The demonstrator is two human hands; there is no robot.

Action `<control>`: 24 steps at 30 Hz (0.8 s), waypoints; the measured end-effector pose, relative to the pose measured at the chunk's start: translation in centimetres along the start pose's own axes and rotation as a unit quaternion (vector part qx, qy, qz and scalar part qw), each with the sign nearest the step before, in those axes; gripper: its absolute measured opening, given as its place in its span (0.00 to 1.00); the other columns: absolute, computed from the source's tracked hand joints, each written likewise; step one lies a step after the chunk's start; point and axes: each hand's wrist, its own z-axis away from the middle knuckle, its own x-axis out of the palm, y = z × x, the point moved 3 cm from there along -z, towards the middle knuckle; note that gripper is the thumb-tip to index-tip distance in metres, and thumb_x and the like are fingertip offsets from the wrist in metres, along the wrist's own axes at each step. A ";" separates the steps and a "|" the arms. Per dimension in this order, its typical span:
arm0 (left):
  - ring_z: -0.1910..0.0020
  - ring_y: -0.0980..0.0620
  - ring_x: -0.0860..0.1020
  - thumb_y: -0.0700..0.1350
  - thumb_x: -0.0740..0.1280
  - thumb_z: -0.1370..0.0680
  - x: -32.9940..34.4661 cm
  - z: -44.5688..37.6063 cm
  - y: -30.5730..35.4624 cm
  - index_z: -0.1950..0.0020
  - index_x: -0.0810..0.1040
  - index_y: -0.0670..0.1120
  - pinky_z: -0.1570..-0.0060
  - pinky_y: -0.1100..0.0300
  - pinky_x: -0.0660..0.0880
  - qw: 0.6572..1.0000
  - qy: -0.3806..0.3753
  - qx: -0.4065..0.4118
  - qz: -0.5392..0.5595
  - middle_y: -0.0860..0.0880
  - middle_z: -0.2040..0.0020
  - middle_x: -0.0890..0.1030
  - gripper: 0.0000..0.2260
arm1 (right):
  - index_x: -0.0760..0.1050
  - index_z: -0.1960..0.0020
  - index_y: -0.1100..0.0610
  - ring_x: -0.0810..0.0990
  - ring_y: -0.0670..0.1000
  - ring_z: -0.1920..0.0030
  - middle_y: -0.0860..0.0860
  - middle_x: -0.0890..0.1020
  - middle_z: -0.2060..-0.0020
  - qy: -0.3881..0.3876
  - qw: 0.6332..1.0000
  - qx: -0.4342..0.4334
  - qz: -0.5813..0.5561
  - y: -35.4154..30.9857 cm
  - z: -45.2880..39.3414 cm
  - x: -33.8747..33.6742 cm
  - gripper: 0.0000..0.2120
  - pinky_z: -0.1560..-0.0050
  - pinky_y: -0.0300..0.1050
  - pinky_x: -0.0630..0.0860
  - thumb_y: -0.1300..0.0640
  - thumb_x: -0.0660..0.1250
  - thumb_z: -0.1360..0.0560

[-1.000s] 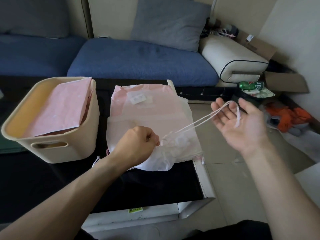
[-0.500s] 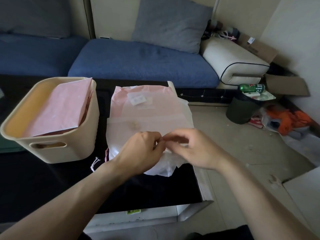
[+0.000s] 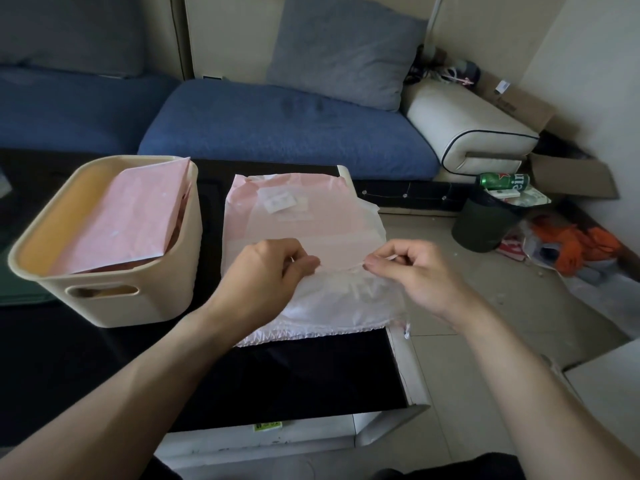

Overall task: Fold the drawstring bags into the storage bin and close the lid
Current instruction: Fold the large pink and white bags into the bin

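Observation:
A translucent white drawstring bag (image 3: 341, 303) lies on the black table (image 3: 294, 368), on top of a pink drawstring bag (image 3: 294, 209). My left hand (image 3: 266, 271) pinches the white bag's top edge at its left. My right hand (image 3: 412, 271) pinches the same edge further right, so the gathered edge stretches between them. To the left stands a cream storage bin (image 3: 138, 306) with handle slots, holding a folded pink bag (image 3: 128, 220) that leans against its right wall. No lid is in view.
A blue sofa (image 3: 277, 126) with grey cushions runs behind the table. A cream footstool (image 3: 471, 133) sits at the right. On the floor right of the table are a dark waste bin (image 3: 485, 226), a green can (image 3: 504, 180), cardboard boxes and orange cloth.
My right hand let the long cord go slack, came in from the right to the bag's mouth, then moved right again. The white bag's top edge is now spread wider between both hands.

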 end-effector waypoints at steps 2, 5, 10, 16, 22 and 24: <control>0.69 0.45 0.76 0.52 0.68 0.21 -0.7 -0.1 -0.3 0.62 0.80 0.50 0.67 0.55 0.72 1.000 0.017 -0.005 -0.008 0.46 0.70 0.80 0.11 | 0.84 0.59 0.50 0.60 0.46 0.71 0.43 0.62 0.76 -0.003 1.000 -0.005 0.009 0.1 0.1 -0.5 0.06 0.67 0.42 0.58 0.51 0.73 0.23; 0.70 0.45 0.75 0.52 0.67 0.21 -0.9 -0.2 -0.3 0.62 0.79 0.49 0.68 0.52 0.72 0.999 0.023 -0.003 -0.031 0.47 0.72 0.78 0.12 | 0.83 0.60 0.50 0.60 0.44 0.72 0.41 0.63 0.77 0.002 0.999 -0.026 0.035 -0.2 0.3 -0.7 0.07 0.71 0.36 0.58 0.53 0.73 0.23; 0.54 0.48 0.76 0.50 0.65 0.19 -0.1 0.3 0.2 0.59 0.80 0.45 0.52 0.50 0.74 0.994 -0.007 0.054 -0.092 0.51 0.62 0.80 0.13 | 0.79 0.65 0.52 0.63 0.47 0.71 0.50 0.67 0.73 0.020 0.994 -0.031 0.103 -0.5 0.6 -0.1 0.09 0.68 0.43 0.62 0.58 0.73 0.27; 0.50 0.53 0.80 0.51 0.63 0.19 0.3 0.1 0.8 0.65 0.77 0.45 0.47 0.55 0.74 0.989 -0.058 -0.060 0.121 0.52 0.55 0.84 0.17 | 0.79 0.65 0.51 0.66 0.43 0.73 0.43 0.71 0.74 -0.024 0.989 -0.036 0.144 -1.0 1.1 1.4 0.07 0.68 0.40 0.64 0.55 0.72 0.28; 0.58 0.46 0.83 0.47 0.63 0.18 1.1 0.1 1.2 0.59 0.77 0.32 0.49 0.55 0.79 0.916 -0.083 -0.127 0.372 0.43 0.60 0.86 0.19 | 0.76 0.66 0.47 0.69 0.42 0.73 0.38 0.72 0.75 -0.061 0.984 -0.047 0.161 -1.6 1.3 3.6 0.09 0.71 0.33 0.65 0.52 0.70 0.27; 0.65 0.42 0.80 0.47 0.64 0.19 1.1 0.1 1.3 0.65 0.72 0.38 0.57 0.56 0.79 0.894 -0.086 -0.143 0.417 0.43 0.67 0.81 0.18 | 0.77 0.65 0.48 0.69 0.42 0.73 0.39 0.72 0.76 -0.067 0.984 -0.043 0.159 -1.7 1.3 3.8 0.08 0.71 0.33 0.65 0.53 0.70 0.27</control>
